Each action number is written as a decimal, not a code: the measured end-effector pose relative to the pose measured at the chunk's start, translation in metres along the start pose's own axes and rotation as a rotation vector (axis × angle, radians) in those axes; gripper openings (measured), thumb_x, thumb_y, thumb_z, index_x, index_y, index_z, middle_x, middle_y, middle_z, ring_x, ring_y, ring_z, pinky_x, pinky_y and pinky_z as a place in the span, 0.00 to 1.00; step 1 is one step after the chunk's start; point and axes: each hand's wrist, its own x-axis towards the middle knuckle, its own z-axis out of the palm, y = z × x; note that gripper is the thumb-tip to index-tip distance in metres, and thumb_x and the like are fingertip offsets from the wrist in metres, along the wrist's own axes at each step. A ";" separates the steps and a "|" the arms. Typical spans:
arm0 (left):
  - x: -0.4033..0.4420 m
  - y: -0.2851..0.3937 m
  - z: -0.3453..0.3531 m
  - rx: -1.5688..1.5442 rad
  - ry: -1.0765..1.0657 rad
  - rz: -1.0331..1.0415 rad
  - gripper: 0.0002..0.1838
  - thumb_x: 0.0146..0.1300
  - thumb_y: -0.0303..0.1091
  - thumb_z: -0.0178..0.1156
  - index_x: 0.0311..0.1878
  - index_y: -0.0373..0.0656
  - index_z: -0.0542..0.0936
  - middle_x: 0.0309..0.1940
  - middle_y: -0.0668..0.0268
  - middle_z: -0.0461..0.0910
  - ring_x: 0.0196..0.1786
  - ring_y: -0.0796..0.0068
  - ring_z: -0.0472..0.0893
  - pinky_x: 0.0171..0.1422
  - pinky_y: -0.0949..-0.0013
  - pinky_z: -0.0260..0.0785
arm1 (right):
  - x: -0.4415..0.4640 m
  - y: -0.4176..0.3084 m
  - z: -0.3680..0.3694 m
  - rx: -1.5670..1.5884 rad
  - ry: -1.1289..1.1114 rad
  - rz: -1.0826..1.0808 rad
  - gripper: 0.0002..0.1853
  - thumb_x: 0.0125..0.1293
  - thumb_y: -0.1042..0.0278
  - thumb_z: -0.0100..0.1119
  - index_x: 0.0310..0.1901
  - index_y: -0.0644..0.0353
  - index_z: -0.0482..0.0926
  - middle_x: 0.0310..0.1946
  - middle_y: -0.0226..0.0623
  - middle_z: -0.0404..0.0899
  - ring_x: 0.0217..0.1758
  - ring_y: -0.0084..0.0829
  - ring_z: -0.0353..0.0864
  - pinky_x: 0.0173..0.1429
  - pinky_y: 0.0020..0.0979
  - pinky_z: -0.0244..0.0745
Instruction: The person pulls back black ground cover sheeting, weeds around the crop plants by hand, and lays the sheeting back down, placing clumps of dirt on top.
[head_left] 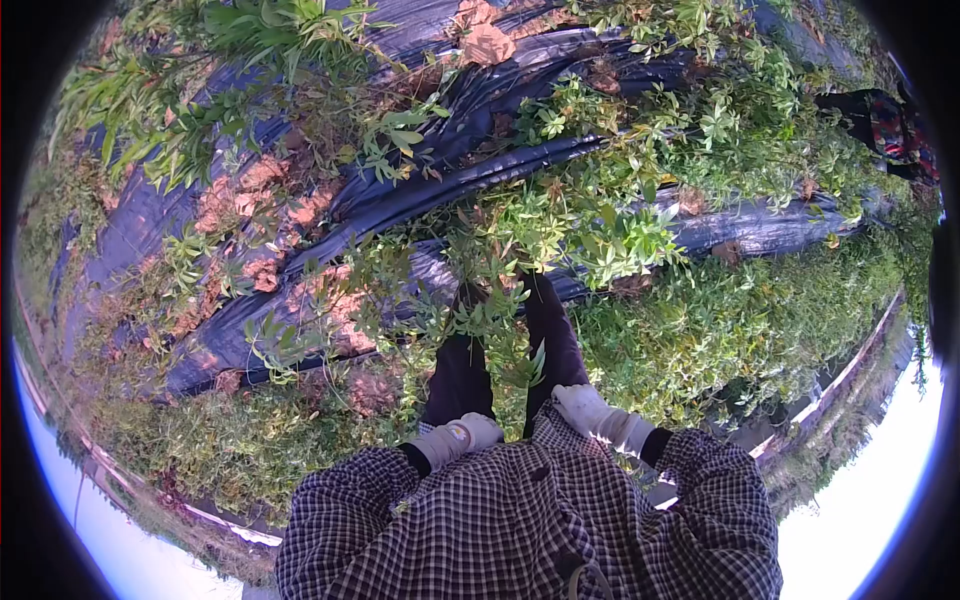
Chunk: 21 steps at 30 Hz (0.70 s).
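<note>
My left hand (478, 431), in a pale glove, is closed at the front hem of the checked shirt (450, 510), just over my left thigh. A pale glove also covers my right hand (582, 408), whose fingers are curled on the gathered hem above my right thigh. The fingertips of both hands are hidden. Below the hem, dark trousers (548, 325) run down into leafy green plants (540, 225), which cover my feet.
Dark plastic sheeting (420, 200) lies in wrinkled strips across the ground, with reddish clods of soil (487, 44) on it. Leafy growth (720, 320) spreads to the right. Someone's patterned sleeve (888, 125) shows at the far right edge.
</note>
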 end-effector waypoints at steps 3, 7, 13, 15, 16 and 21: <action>0.006 0.003 0.000 -0.032 0.061 0.018 0.18 0.63 0.47 0.53 0.46 0.47 0.82 0.44 0.61 0.84 0.52 0.57 0.82 0.57 0.56 0.72 | -0.007 0.003 0.005 0.236 0.007 -0.179 0.16 0.68 0.58 0.51 0.48 0.63 0.72 0.32 0.51 0.80 0.38 0.52 0.81 0.42 0.46 0.75; 0.022 -0.007 -0.018 -0.166 0.411 -0.072 0.13 0.62 0.39 0.51 0.39 0.45 0.82 0.36 0.57 0.84 0.42 0.55 0.84 0.47 0.55 0.74 | -0.023 -0.036 -0.048 0.194 -0.291 -0.082 0.17 0.66 0.56 0.53 0.49 0.61 0.74 0.33 0.52 0.80 0.41 0.52 0.81 0.47 0.47 0.75; 0.080 -0.038 -0.083 0.044 0.593 -0.265 0.11 0.58 0.30 0.52 0.42 0.41 0.80 0.41 0.57 0.82 0.48 0.54 0.81 0.54 0.58 0.71 | 0.056 0.018 -0.039 0.650 0.193 0.219 0.13 0.65 0.62 0.58 0.46 0.61 0.78 0.39 0.45 0.82 0.40 0.43 0.83 0.46 0.36 0.77; 0.114 -0.050 -0.087 0.081 0.613 -0.171 0.18 0.60 0.33 0.55 0.54 0.44 0.79 0.52 0.57 0.80 0.58 0.57 0.78 0.63 0.56 0.67 | 0.091 0.039 -0.045 0.649 0.626 0.178 0.11 0.63 0.67 0.59 0.45 0.62 0.78 0.38 0.45 0.82 0.39 0.40 0.83 0.45 0.36 0.78; 0.122 -0.054 -0.097 0.079 0.763 -0.172 0.21 0.61 0.35 0.54 0.59 0.45 0.73 0.57 0.57 0.75 0.60 0.56 0.76 0.66 0.55 0.64 | 0.111 0.053 -0.052 0.635 0.724 0.184 0.10 0.63 0.69 0.59 0.45 0.62 0.78 0.38 0.45 0.82 0.39 0.41 0.83 0.45 0.37 0.77; 0.191 -0.105 -0.140 -0.076 1.316 -0.120 0.34 0.64 0.36 0.55 0.73 0.45 0.58 0.71 0.57 0.62 0.69 0.55 0.67 0.72 0.52 0.60 | 0.193 0.128 -0.119 0.406 1.078 0.039 0.10 0.66 0.73 0.51 0.48 0.60 0.77 0.38 0.44 0.81 0.41 0.42 0.81 0.45 0.37 0.75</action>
